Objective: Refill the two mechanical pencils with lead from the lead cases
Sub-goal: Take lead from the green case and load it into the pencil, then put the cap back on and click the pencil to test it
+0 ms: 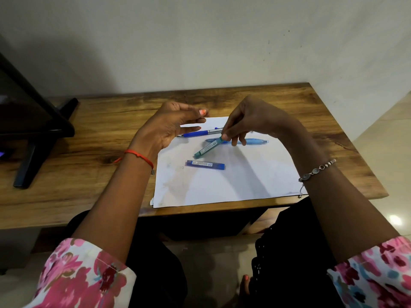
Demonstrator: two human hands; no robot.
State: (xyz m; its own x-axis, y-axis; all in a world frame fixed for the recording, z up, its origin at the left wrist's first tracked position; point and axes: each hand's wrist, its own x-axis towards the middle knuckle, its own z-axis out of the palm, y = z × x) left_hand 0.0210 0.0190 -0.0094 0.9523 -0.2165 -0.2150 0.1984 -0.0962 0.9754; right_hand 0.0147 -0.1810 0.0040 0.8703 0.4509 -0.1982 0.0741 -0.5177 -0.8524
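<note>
A white sheet of paper (222,185) lies on the wooden table (89,165). On it rest a dark blue mechanical pencil (200,133) and, just nearer, a light blue mechanical pencil (255,141). A blue lead case (205,164) lies flat below them. My right hand (246,121) pinches the top end of a teal lead case (208,148), which slants down to the left with its lower end near the paper. My left hand (171,127) hovers to the left of the pencils, fingers curled apart, holding nothing.
A black monitor on a stand (33,121) occupies the table's left end. A pale wall rises behind the table. The table's front edge is close to my lap, and tiled floor (382,134) shows to the right.
</note>
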